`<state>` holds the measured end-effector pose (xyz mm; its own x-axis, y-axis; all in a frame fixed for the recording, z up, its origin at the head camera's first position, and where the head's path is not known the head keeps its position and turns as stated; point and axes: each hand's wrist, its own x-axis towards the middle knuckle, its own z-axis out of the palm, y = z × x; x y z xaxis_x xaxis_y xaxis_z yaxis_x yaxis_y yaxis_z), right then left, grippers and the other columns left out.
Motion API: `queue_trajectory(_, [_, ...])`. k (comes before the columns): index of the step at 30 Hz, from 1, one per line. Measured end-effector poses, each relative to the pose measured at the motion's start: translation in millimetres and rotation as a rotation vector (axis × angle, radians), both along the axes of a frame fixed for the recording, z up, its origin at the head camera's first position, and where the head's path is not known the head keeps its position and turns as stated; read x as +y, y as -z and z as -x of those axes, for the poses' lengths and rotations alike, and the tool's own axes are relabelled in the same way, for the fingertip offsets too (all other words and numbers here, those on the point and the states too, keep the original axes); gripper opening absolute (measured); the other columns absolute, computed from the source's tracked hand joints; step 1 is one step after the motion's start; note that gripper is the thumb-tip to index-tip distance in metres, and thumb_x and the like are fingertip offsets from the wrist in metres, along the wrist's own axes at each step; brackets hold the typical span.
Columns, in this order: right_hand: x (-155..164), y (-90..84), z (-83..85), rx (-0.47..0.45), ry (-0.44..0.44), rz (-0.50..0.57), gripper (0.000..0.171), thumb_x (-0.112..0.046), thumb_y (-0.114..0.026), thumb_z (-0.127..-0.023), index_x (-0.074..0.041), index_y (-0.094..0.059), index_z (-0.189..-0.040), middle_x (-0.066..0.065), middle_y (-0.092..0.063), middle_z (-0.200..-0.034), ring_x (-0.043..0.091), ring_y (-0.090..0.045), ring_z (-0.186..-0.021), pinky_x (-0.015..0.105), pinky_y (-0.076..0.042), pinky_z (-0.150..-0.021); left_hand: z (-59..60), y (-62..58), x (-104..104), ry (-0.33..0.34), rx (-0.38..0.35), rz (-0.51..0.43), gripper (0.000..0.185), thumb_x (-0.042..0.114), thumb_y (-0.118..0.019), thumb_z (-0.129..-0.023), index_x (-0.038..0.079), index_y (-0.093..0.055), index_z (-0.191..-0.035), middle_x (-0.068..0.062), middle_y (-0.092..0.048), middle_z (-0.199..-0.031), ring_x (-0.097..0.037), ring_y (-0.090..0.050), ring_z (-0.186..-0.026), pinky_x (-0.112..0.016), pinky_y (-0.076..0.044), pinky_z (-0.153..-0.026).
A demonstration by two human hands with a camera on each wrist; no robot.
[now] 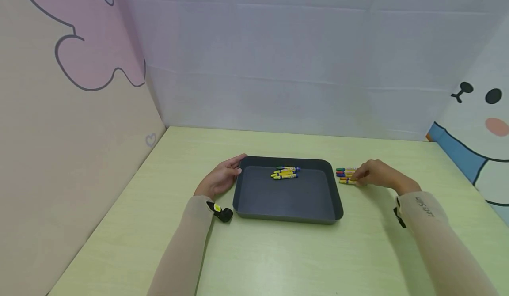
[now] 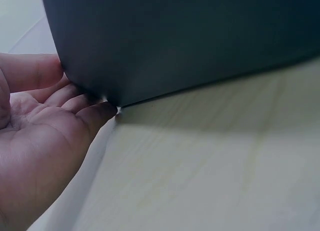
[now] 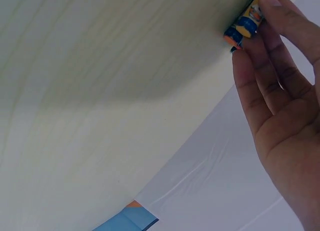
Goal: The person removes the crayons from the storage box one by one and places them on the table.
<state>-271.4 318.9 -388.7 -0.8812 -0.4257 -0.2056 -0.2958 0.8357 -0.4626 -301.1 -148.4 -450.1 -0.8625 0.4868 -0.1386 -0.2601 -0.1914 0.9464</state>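
Note:
A dark grey rectangular tray (image 1: 288, 201) lies on the table with several yellow-wrapped crayons (image 1: 285, 176) inside, toward its back. My left hand (image 1: 222, 177) holds the tray's left side near the back corner. In the left wrist view the thumb rests against the tray wall (image 2: 165, 46) and the other fingers reach under its edge. Right of the tray lies a small row of crayons (image 1: 345, 169) with green, red, blue and orange ends. Over the near end of that row, my right hand (image 1: 377, 174) pinches a yellow crayon (image 3: 247, 26) between thumb and fingers.
The pale wooden table (image 1: 270, 256) extends in front of the tray and to both sides. A white sheet (image 1: 278, 66) hangs behind it. Printed cartoon panels stand at the left (image 1: 99, 123) and right (image 1: 489, 163).

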Motion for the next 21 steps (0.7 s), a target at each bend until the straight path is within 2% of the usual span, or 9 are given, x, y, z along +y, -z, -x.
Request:
queue_trajectory(14, [-0.6, 1.5, -1.1, 0.009, -0.005, 0.020, 0.016, -0.010, -0.070, -0.085, -0.004, -0.075, -0.099, 0.013, -0.071, -0.101, 0.017, -0.062, -0.086, 0.033, -0.051, -0.073, 0.9, -0.2, 0.2, -0.003, -0.008, -0.012, 0.063, -0.013, -0.038, -0.095, 0.005, -0.021, -0.153, -0.003, 0.000, -0.163, -0.016, -0.016, -0.135, -0.016, -0.037, -0.080])
queue_trajectory(21, [-0.5, 1.6, -0.5, 0.007, -0.015, 0.012, 0.015, -0.011, -0.070, -0.085, -0.005, -0.075, -0.098, 0.011, -0.071, -0.099, 0.016, -0.062, -0.084, 0.032, -0.050, -0.072, 1.2, 0.6, 0.1, 0.001, -0.005, -0.007, 0.063, -0.013, -0.039, -0.095, 0.005, -0.021, -0.153, -0.003, 0.001, -0.163, -0.015, -0.010, -0.140, -0.015, -0.037, -0.083])
